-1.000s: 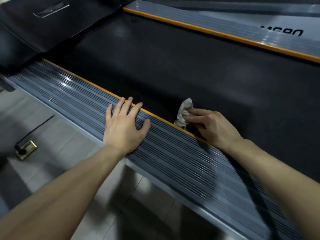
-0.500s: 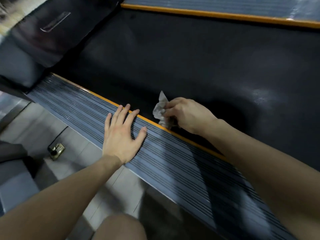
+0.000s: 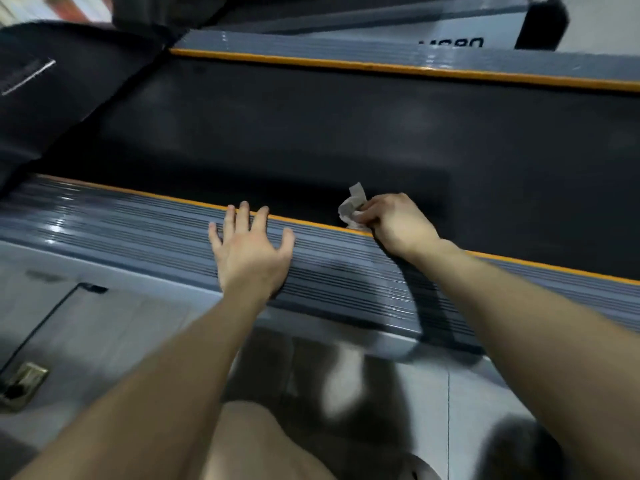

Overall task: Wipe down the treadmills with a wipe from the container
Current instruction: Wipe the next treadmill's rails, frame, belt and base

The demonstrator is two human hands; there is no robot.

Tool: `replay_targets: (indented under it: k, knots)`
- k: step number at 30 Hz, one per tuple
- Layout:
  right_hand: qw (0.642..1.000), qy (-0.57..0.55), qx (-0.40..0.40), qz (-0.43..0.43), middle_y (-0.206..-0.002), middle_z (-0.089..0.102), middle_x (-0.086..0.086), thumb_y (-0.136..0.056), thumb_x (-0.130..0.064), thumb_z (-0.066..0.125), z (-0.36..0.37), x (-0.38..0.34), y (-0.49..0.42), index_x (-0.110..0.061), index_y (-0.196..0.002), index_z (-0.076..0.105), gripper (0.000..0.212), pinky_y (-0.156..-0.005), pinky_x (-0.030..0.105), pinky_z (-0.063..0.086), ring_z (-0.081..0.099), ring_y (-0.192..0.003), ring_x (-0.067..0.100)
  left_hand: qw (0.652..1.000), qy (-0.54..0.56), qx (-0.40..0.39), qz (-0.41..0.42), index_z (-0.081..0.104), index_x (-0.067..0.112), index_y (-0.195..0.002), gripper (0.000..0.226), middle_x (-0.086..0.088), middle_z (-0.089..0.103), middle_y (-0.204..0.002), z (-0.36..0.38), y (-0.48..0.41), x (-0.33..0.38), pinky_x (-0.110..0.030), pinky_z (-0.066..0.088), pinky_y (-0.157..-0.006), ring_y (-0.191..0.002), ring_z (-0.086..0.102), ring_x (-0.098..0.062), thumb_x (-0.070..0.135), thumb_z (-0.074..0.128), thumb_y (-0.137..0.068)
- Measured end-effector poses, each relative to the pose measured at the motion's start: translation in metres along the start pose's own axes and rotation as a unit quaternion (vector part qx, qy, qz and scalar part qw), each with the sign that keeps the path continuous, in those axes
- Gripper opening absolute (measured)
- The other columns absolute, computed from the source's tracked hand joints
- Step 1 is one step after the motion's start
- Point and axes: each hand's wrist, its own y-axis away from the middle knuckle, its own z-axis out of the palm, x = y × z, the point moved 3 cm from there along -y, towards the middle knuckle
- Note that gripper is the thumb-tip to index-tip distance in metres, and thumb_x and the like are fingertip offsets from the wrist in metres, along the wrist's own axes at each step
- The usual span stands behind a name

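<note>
**Wipe** [image 3: 353,204]: pale, crumpled into a wad. Pinched in the right hand [image 3: 398,223] and set against the orange strip [image 3: 138,194], where the near side rail [image 3: 138,230] meets the black belt [image 3: 346,133].

**Right hand:** curled round the wipe, knuckles up. Forearm crosses the rail from the lower right.

**Left hand** [image 3: 251,251]: fingers straight and spread, flat on the ribbed rail, holding nothing. Fingertips reach the orange strip. Lies to the left of the right hand, near it but not touching.

**Governing relation:** rail and strip run lengthwise across the view, left to right. Wipe is already on that line and in the right hand, so that is plainly the working hand. Probably a stroke along the strip next. Leftward, the braced left hand lies in the path and would need lifting; rightward, nothing visible in the way.

**Hidden or unclear:**
- Underside of the wipe and the right fingertips are covered by the hand, so how hard the wipe is pressed cannot be told.
- Container not in view.
- Right end of the rail is cut off by the frame edge.
- Lettering on the far rail [image 3: 346,51] is partly cut off and unreadable.
- Upper left is blurred.

**Also present:** tiled floor [image 3: 121,327], floor socket [image 3: 24,379] with cable [image 3: 45,323], and a bare knee [image 3: 259,445] at the bottom edge.
</note>
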Motion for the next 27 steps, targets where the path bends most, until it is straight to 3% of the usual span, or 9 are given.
replay_targets:
  k: [4, 7, 9, 12, 15, 18, 19, 22, 27]
  knots:
    - [1.000, 0.004, 0.004, 0.006, -0.118, 0.079, -0.006, -0.100, -0.017, 0.066, -0.001, 0.001, 0.001, -0.028, -0.111, 0.085, 0.024, -0.090, 0.037, 0.057, 0.070, -0.112, 0.020, 1.000, -0.001, 0.007, -0.003, 0.046, 0.030, -0.161, 0.079, -0.003, 0.028, -0.176, 0.001, 0.001, -0.003, -0.057, 0.002, -0.133, -0.166, 0.011, -0.022, 0.071, 0.030, -0.095]
    - [0.999, 0.037, 0.009, -0.013, -0.118, 0.074, -0.012, -0.105, -0.031, 0.061, -0.002, 0.003, 0.001, -0.038, -0.117, 0.082, 0.025, -0.087, 0.039, 0.054, 0.057, -0.112, 0.017, 1.000, -0.008, 0.016, -0.006, 0.048, 0.030, -0.159, 0.077, -0.003, 0.031, -0.175, 0.000, 0.001, -0.003, -0.057, 0.004, -0.133, -0.165, 0.013, -0.021, 0.070, 0.031, -0.096]
    - [0.998, 0.036, -0.006, -0.041, -0.117, 0.075, -0.014, -0.104, -0.025, 0.063, -0.005, 0.000, 0.001, -0.035, -0.117, 0.082, 0.025, -0.085, 0.040, 0.052, 0.050, -0.107, 0.018, 1.000, -0.012, 0.018, -0.002, 0.048, 0.029, -0.159, 0.077, -0.003, 0.031, -0.175, 0.000, 0.002, -0.002, -0.057, 0.005, -0.133, -0.165, 0.014, -0.021, 0.070, 0.031, -0.096]
    - [0.996, 0.049, -0.020, -0.066, -0.116, 0.073, -0.010, -0.102, -0.016, 0.066, -0.007, 0.006, -0.008, -0.034, -0.119, 0.082, 0.029, -0.085, 0.038, 0.048, 0.050, -0.101, 0.020, 1.000, -0.009, 0.024, -0.001, 0.048, 0.028, -0.160, 0.076, -0.004, 0.032, -0.174, 0.001, 0.000, -0.002, -0.057, 0.005, -0.134, -0.165, 0.014, -0.021, 0.070, 0.032, -0.097]
    - [0.997, 0.046, -0.012, -0.064, -0.110, 0.068, -0.014, -0.104, -0.022, 0.069, -0.002, 0.007, -0.009, -0.036, -0.119, 0.081, 0.024, -0.085, 0.035, 0.049, 0.054, -0.101, 0.020, 0.999, 0.009, 0.036, 0.026, 0.049, 0.023, -0.159, 0.079, -0.008, 0.037, -0.172, 0.004, 0.002, -0.005, -0.057, 0.007, -0.134, -0.165, 0.018, -0.025, 0.070, 0.036, -0.097]
    - [0.999, -0.008, -0.012, -0.050, -0.103, 0.060, -0.027, -0.102, -0.018, 0.071, 0.000, -0.003, -0.020, -0.029, -0.116, 0.083, 0.022, -0.087, 0.011, 0.041, 0.058, -0.107, 0.010, 0.994, 0.094, -0.016, 0.058, 0.047, 0.022, -0.160, 0.088, -0.007, 0.037, -0.172, -0.009, -0.010, -0.025, -0.049, 0.012, -0.135, -0.164, 0.021, -0.022, 0.078, 0.036, -0.092]
    - [0.999, -0.017, -0.009, -0.048, -0.103, 0.061, -0.025, -0.101, -0.016, 0.072, 0.002, -0.010, -0.028, -0.028, -0.115, 0.083, 0.022, -0.086, 0.009, 0.040, 0.060, -0.107, 0.010, 0.991, 0.113, -0.034, 0.069, 0.046, 0.023, -0.160, 0.091, -0.005, 0.037, -0.172, -0.015, -0.016, -0.037, -0.046, 0.018, -0.134, -0.162, 0.024, -0.021, 0.081, 0.036, -0.090]
    - [0.995, -0.017, -0.001, -0.094, -0.105, 0.069, -0.003, -0.097, -0.011, 0.073, 0.028, -0.042, -0.072, -0.028, -0.113, 0.084, 0.026, -0.091, 0.026, 0.048, 0.066, -0.104, 0.018, 0.997, 0.024, 0.001, 0.075, 0.046, 0.025, -0.159, 0.089, -0.006, 0.041, -0.169, -0.035, -0.040, -0.091, -0.050, 0.022, -0.131, -0.160, 0.031, -0.025, 0.081, 0.035, -0.092]
    - [0.990, -0.027, -0.091, -0.103, -0.099, 0.065, 0.001, -0.090, -0.024, 0.062, 0.101, -0.152, -0.181, -0.015, -0.103, 0.081, 0.025, -0.091, 0.038, 0.056, 0.065, -0.098, 0.023, 0.992, -0.047, 0.053, -0.100, 0.042, 0.028, -0.161, 0.083, -0.007, 0.032, -0.174, -0.046, -0.061, -0.174, -0.061, 0.008, -0.132, -0.164, 0.018, -0.033, 0.079, 0.026, -0.098]
